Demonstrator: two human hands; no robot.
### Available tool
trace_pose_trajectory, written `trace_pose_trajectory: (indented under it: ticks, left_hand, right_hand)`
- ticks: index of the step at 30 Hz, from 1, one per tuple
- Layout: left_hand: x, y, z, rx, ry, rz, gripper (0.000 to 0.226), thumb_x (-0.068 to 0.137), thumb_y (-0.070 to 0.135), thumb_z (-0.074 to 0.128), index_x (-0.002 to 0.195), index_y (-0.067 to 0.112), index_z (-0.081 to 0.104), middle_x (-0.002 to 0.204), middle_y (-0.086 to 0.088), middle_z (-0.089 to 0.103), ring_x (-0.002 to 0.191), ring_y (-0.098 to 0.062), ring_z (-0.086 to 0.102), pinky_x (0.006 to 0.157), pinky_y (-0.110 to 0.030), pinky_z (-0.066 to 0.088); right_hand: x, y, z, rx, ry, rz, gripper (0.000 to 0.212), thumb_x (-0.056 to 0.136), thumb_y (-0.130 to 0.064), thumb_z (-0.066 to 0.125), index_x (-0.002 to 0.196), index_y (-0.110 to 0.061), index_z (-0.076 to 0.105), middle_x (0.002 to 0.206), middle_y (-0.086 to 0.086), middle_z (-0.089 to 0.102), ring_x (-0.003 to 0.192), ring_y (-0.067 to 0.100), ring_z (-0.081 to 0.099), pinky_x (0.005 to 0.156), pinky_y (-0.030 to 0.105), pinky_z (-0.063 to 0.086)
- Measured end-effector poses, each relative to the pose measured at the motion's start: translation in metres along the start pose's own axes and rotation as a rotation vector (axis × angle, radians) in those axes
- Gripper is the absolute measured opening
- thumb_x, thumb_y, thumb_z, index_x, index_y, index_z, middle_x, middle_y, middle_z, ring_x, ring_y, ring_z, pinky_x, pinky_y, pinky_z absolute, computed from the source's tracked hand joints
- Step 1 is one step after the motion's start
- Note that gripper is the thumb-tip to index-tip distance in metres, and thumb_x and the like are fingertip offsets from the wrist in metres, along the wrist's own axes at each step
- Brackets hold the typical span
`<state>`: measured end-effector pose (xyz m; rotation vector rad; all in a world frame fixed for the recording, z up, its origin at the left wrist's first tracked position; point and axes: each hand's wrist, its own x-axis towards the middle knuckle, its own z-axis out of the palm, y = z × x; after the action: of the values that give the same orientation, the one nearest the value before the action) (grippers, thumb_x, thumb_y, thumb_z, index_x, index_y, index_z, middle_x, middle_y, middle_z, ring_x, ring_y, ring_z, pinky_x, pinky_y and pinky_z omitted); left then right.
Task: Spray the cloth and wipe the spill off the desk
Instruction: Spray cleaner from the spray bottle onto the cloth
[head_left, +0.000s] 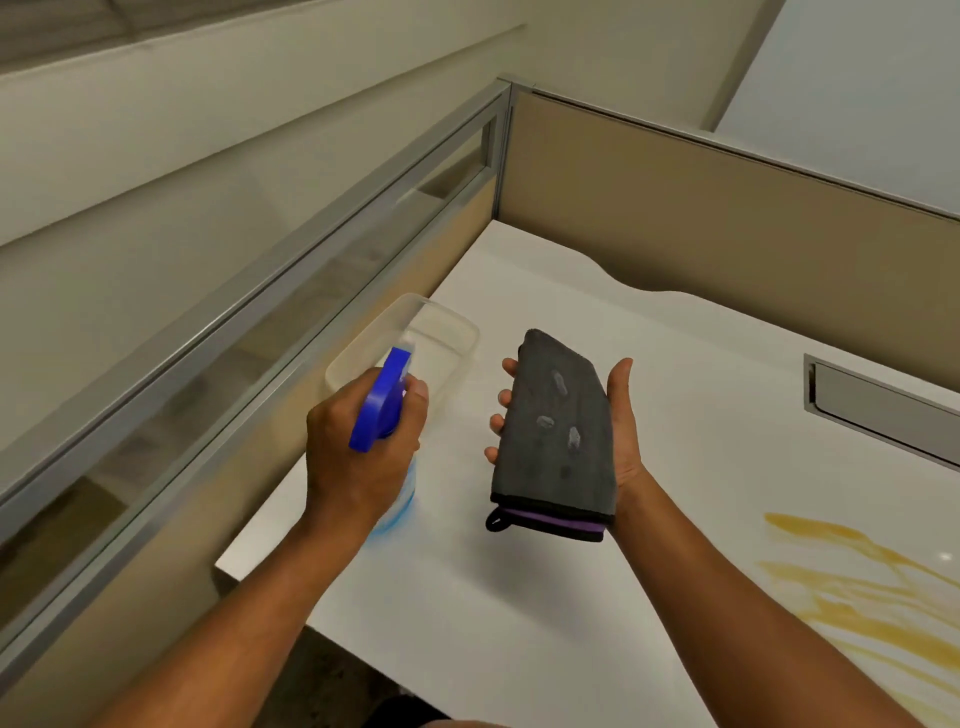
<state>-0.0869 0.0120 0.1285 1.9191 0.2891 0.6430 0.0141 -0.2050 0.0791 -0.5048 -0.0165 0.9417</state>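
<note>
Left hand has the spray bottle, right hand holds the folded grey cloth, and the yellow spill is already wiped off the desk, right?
Not quite. The head view shows the yellow spill still on the desk, unwiped. The rest holds: left hand grips the spray bottle, right hand holds the folded grey cloth.

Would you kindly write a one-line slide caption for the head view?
Left hand aims a blue-topped spray bottle at a folded grey cloth in the right hand; yellow spill awaits.

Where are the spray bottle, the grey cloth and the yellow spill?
spray bottle (382, 400), head view, blue trigger head
grey cloth (558, 431), head view, middle of folded face
yellow spill (857, 582), head view, streaks on desk
</note>
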Motion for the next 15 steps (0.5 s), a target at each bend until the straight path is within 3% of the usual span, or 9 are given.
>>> trace_pose_trajectory:
  ticks: [3, 10, 15]
  left_hand:
    - [0.017, -0.022, -0.018, -0.023, 0.061, -0.058, 0.039, 0.094, 0.048, 0.064, 0.092, 0.01, 0.072, 0.063, -0.003, 0.069, 0.063, -0.01, 0.07, 0.063, -0.006, 0.051]
    - [0.04, -0.056, -0.032, 0.005, 0.111, -0.089, 0.033, 0.102, 0.034, 0.067, 0.101, 0.002, 0.072, 0.068, -0.015, 0.071, 0.064, -0.021, 0.07, 0.067, -0.007, 0.052]
    - [0.048, -0.067, -0.031, -0.052, 0.126, -0.113, 0.047, 0.099, 0.049, 0.066, 0.118, 0.006, 0.069, 0.086, -0.02, 0.074, 0.073, -0.023, 0.073, 0.067, -0.006, 0.053]
  right_hand:
    - [-0.001, 0.009, -0.007, 0.034, 0.01, -0.006, 0.124, 0.076, -0.101, 0.042, 0.166, -0.017, 0.026, 0.132, 0.019, 0.065, 0.12, 0.041, 0.062, 0.112, 0.065, 0.039]
    - [-0.002, 0.031, -0.012, 0.051, 0.083, -0.019, 0.124, 0.075, -0.103, 0.027, 0.163, -0.015, 0.033, 0.131, 0.018, 0.068, 0.116, 0.041, 0.066, 0.107, 0.065, 0.046]
    - [-0.009, 0.037, -0.014, 0.096, 0.236, -0.041, 0.124, 0.075, -0.103, 0.025, 0.148, -0.009, 0.059, 0.133, 0.019, 0.07, 0.113, 0.044, 0.068, 0.105, 0.069, 0.047]
